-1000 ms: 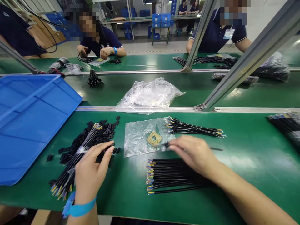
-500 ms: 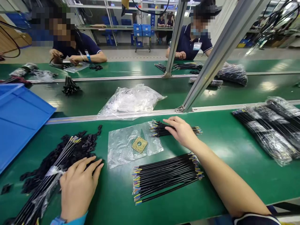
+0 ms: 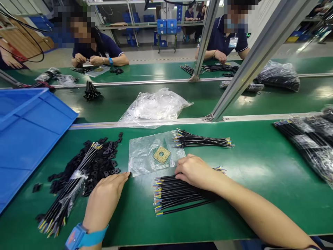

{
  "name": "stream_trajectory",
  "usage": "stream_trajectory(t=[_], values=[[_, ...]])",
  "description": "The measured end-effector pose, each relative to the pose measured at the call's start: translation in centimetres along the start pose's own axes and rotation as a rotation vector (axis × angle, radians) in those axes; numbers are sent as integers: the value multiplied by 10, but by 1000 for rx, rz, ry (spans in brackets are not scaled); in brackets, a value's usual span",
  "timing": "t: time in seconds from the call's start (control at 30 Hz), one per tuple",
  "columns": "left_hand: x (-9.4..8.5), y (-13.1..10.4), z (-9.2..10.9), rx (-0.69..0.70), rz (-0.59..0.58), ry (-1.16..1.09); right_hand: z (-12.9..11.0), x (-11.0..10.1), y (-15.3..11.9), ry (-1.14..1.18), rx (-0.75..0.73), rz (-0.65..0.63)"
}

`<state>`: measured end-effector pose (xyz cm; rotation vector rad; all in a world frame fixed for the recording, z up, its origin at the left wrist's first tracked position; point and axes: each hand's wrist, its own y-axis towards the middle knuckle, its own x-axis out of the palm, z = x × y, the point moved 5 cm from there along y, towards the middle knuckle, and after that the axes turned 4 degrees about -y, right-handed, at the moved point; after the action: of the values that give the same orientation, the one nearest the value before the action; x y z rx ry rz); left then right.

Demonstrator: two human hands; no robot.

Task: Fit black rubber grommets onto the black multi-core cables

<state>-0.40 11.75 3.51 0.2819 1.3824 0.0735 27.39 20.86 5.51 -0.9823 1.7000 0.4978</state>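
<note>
My right hand (image 3: 195,172) rests on the far edge of a row of short black cables (image 3: 182,192) with stripped, coloured wire ends. Its fingers are curled down and pinched at the topmost cable, their tips partly hidden. A smaller pile of similar cables (image 3: 205,140) lies beyond it. To the left, my left hand (image 3: 106,196) has its fingers pressed together by the corner of a clear plastic bag (image 3: 140,156); what they pinch is hidden. On that bag lies a yellowish square sponge (image 3: 161,155) with a hole.
Loose black plastic pieces (image 3: 104,166) and a tied cable bundle (image 3: 75,184) lie left, near a blue bin (image 3: 33,132). Wrapped cables (image 3: 309,142) lie right. A slanted metal post (image 3: 241,73) rises behind the bench; a crumpled bag (image 3: 156,106) and two co-workers are beyond.
My right hand has come off the far cable pile and moved nearer, onto the cable row. My left hand's fingers have drawn together beside the bag. The view has shifted slightly.
</note>
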Motion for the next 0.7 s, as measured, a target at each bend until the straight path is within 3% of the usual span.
stream_trajectory(t=[0.17,0.3,0.4,0.53,0.63,0.7], values=[[-1,1,1,-47,-112,-7,-2,3,3,26,26,-4],[-1,-2,0,-51,-101,-24,-3,3,2,90,45,-7],[-10,1,5,-50,38,-42,-3,3,3,128,47,-6],[-32,14,30,-70,290,-152,-5,3,1,150,23,3],[-39,24,49,-96,395,-319,-1,1,1,168,43,120],[-34,26,54,-131,419,-430,5,1,3,148,78,214]])
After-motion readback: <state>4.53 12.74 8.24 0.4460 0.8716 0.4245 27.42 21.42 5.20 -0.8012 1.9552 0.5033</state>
